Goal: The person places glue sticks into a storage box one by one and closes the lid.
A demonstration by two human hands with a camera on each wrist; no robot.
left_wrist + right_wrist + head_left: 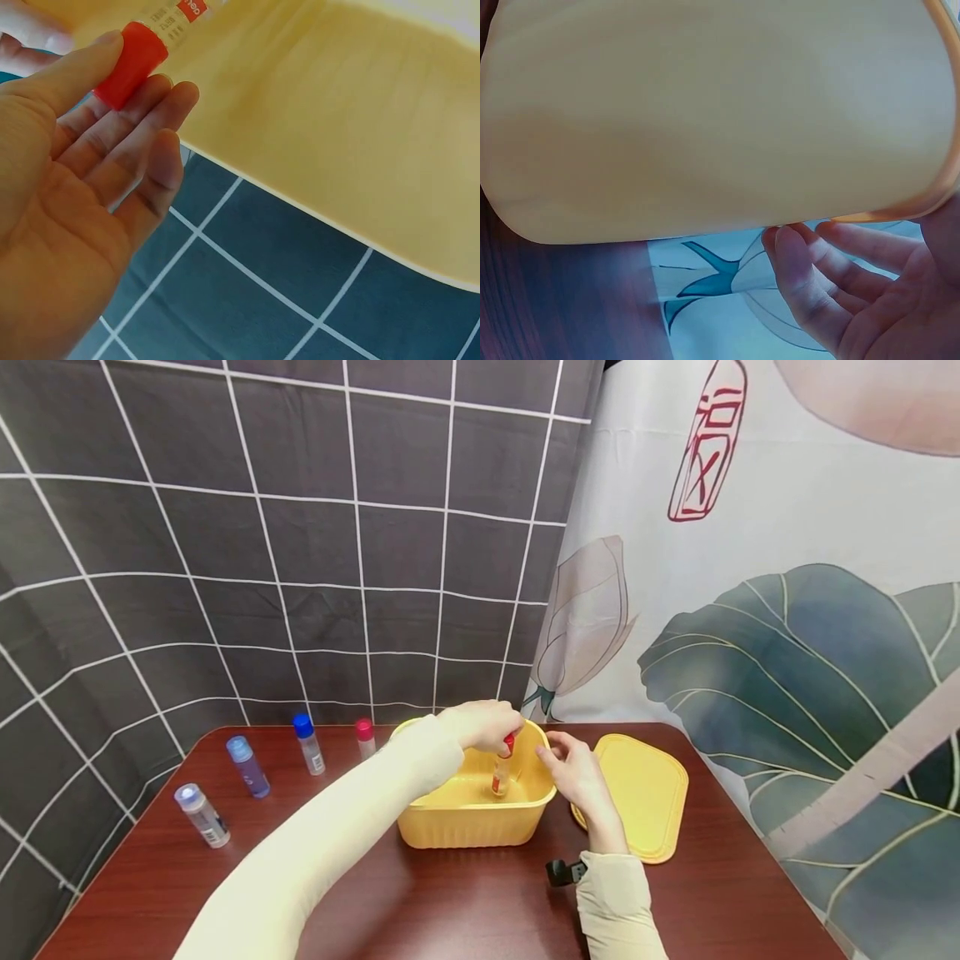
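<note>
My left hand (483, 724) reaches down over the yellow plastic box (472, 827). Its thumb and fingers pinch the red cap (131, 66) of a small clear bottle (501, 774), which stands upright inside the box near its right end. Red and white lettering shows on the bottle's label in the left wrist view. At the box's right end, my right hand (581, 777) holds the rim between thumb and fingers. In the right wrist view its fingertips (791, 244) meet the edge of the yellow wall, which fills most of that view.
A yellow lid (648, 802) lies flat right of the box. Along the left stand a clear-capped bottle (202, 817), a light-blue-capped one (249, 768), a dark-blue-capped one (309, 745) and a red-capped one (365, 739). Curtains hang behind the brown table (465, 910).
</note>
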